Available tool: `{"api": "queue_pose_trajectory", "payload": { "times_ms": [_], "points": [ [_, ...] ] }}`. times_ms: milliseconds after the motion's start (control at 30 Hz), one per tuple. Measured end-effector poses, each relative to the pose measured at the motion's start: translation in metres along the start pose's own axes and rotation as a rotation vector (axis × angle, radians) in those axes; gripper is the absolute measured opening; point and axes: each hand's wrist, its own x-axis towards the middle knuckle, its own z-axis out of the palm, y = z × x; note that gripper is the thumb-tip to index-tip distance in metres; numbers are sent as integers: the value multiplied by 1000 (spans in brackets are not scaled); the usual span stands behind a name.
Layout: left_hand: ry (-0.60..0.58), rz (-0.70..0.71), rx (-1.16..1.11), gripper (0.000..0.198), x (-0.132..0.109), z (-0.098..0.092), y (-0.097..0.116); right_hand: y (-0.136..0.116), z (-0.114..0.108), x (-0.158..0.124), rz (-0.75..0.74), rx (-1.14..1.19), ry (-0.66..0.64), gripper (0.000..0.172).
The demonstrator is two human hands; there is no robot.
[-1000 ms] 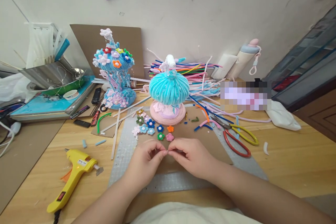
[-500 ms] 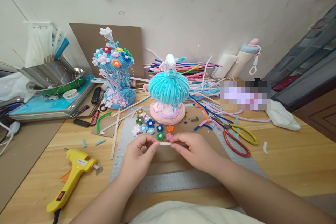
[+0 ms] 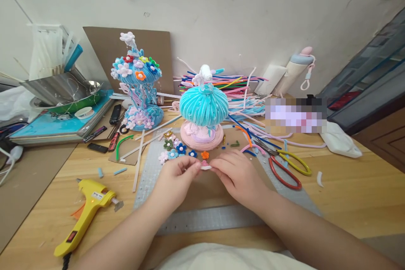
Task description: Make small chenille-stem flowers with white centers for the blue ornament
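Observation:
My left hand (image 3: pixel 176 177) and my right hand (image 3: pixel 236 173) meet over a brown card, fingertips pinched on the two ends of a short white pipe-cleaner piece (image 3: pixel 205 168). Just beyond the fingers lie several small pipe-cleaner flowers (image 3: pixel 181 149) in blue, white, orange and pink. Behind them stands a turquoise pipe-cleaner mushroom on a pink base (image 3: pixel 203 112).
A yellow glue gun (image 3: pixel 87 206) lies at the left front. Red and yellow scissors (image 3: pixel 286 167) lie to the right. A flower-covered blue mushroom model (image 3: pixel 138 82) stands at the back left. Loose coloured pipe cleaners (image 3: pixel 240 88) are piled by the wall. A grey cutting mat (image 3: pixel 209 215) lies under the card.
Both hands moved away from me toward the flowers. They drew apart along the white piece, then came closer together again, still pinching it.

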Motion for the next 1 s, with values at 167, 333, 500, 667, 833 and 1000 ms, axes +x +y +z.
{"api": "queue_pose_trajectory", "payload": {
  "times_ms": [167,333,500,667,833,1000],
  "points": [
    [49,56,-52,21,0,-2,-8,1,1,0,9,-13,-5,21],
    [-14,102,195,14,-3,-2,-10,-2,7,-1,2,-19,-61,20],
    [-45,58,191,13,-4,-3,-14,-4,12,-2,-12,8,-95,22],
    [-54,41,225,13,-5,-4,-15,-5,12,-2,-4,4,-62,21],
    [-63,32,258,10,-5,0,-17,-4,15,-4,-23,14,-47,16],
    [-112,-44,17,8,-7,3,-17,-2,16,-6,1,136,42,15]
  ]
}}
